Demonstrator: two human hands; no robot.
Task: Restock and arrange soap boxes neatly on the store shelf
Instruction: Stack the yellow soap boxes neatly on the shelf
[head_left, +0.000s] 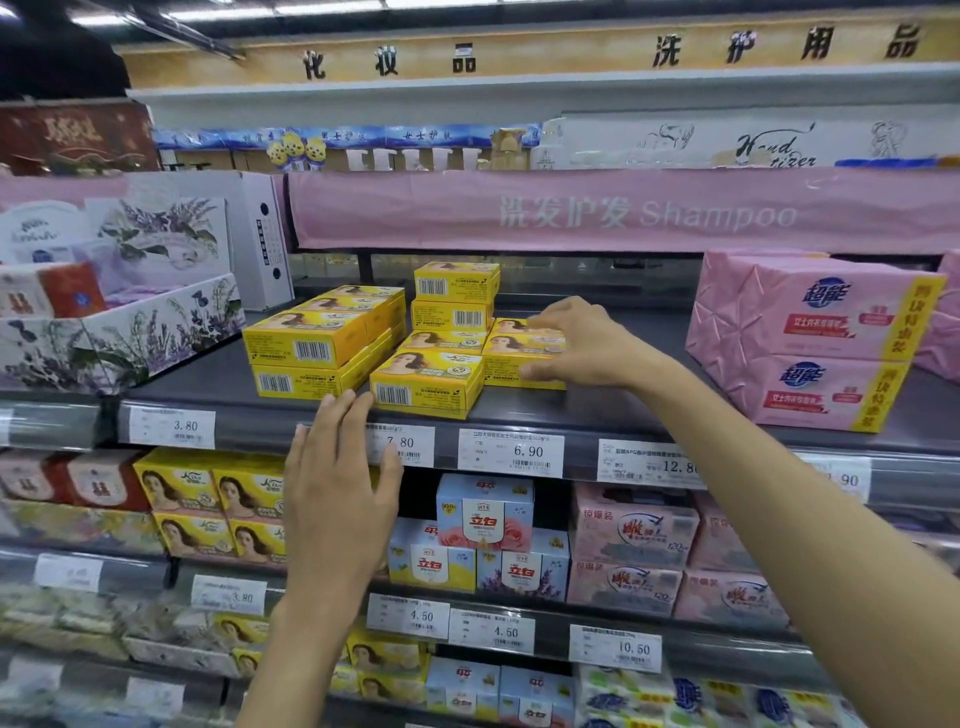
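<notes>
Reaching onto the dark grey store shelf (597, 410), the right hand (576, 345) grasps the rightmost stack of yellow cardboard soap boxes (511, 347), fingers curled over the top box and thumb pressed against the front face lower down. That stack sits just beside a single front pile of the same yellow boxes (426, 384), barcode side facing out. Behind this stands a taller pile (454, 296), and to the left a longer double-layer row (306, 348) runs back into the shelf.

The left hand (337, 483) is released, fingers straight and slightly spread, holding nothing. Its fingertips are level with the shelf's front lip, just below the row and the front pile; whether they touch it cannot be told. It covers part of a white price tag (410, 444) on the rail.

Pink wrapped soap packs (810, 343) are stacked two high at the right end of the shelf, well apart from the yellow boxes. A floral printed display carton (130, 322) stands at the left, and a pink Shampoo banner (623, 213) hangs above
</notes>
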